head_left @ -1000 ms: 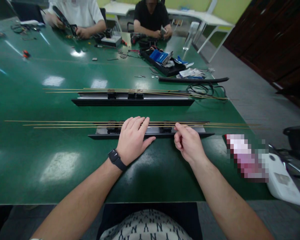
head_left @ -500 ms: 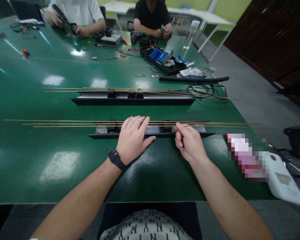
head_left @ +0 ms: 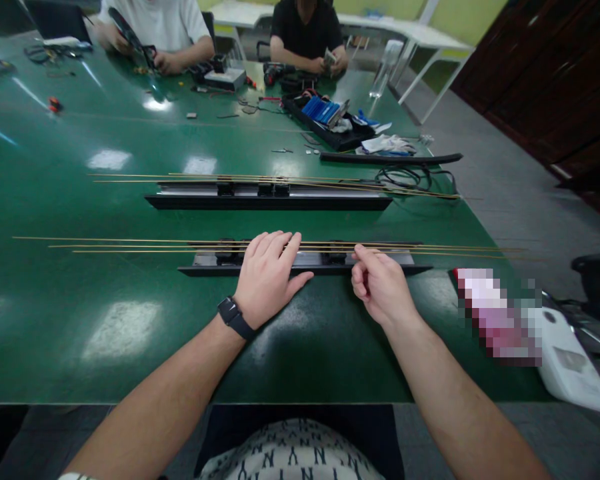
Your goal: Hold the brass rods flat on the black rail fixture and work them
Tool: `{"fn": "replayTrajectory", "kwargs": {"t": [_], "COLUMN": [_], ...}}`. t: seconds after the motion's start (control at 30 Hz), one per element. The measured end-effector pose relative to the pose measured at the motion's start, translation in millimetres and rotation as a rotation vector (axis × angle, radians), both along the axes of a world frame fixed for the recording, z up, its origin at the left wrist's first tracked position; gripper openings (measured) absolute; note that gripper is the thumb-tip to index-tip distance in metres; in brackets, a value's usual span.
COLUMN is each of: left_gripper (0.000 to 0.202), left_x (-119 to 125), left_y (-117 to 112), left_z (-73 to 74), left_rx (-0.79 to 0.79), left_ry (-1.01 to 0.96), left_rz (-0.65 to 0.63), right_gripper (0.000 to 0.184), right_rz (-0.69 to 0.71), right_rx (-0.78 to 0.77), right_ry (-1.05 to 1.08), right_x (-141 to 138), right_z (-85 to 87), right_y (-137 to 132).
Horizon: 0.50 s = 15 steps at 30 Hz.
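A long black rail (head_left: 400, 261) lies across the green table (head_left: 70, 300) in front of me, with three thin brass rods (head_left: 130, 245) resting along its top. My left hand (head_left: 267, 277), a black watch on its wrist, lies flat with fingers stretched over the rail and rods near the middle. My right hand (head_left: 380, 287) is just to the right, thumb and forefinger pinched on one brass rod above the rail.
A second black rail (head_left: 270, 199) with more brass rods lies farther back. Behind it are a black cable coil (head_left: 405, 177), a black tray with blue parts (head_left: 325, 123) and two seated people working. A white device (head_left: 570, 370) sits at the right edge.
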<state>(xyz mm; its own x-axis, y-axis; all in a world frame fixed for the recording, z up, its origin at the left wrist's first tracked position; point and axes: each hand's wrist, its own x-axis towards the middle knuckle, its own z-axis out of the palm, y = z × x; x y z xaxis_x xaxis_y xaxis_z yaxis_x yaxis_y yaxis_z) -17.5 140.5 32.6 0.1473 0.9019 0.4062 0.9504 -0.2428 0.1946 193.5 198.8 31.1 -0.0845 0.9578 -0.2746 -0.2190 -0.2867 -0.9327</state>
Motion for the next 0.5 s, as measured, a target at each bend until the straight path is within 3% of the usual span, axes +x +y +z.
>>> {"fn": "replayTrajectory", "kwargs": {"t": [0.5], "left_gripper": [0.063], "left_x": [0.5], "left_y": [-0.4], "left_z": [0.9], "left_rx": [-0.003], "left_ry": [0.025], "left_rz": [0.005], "right_gripper": [0.030], "right_rz": [0.013], "right_rx": [0.003], "right_ry": [-0.014], "right_x": [0.9], "right_z": [-2.5], "right_y": [0.4]}}
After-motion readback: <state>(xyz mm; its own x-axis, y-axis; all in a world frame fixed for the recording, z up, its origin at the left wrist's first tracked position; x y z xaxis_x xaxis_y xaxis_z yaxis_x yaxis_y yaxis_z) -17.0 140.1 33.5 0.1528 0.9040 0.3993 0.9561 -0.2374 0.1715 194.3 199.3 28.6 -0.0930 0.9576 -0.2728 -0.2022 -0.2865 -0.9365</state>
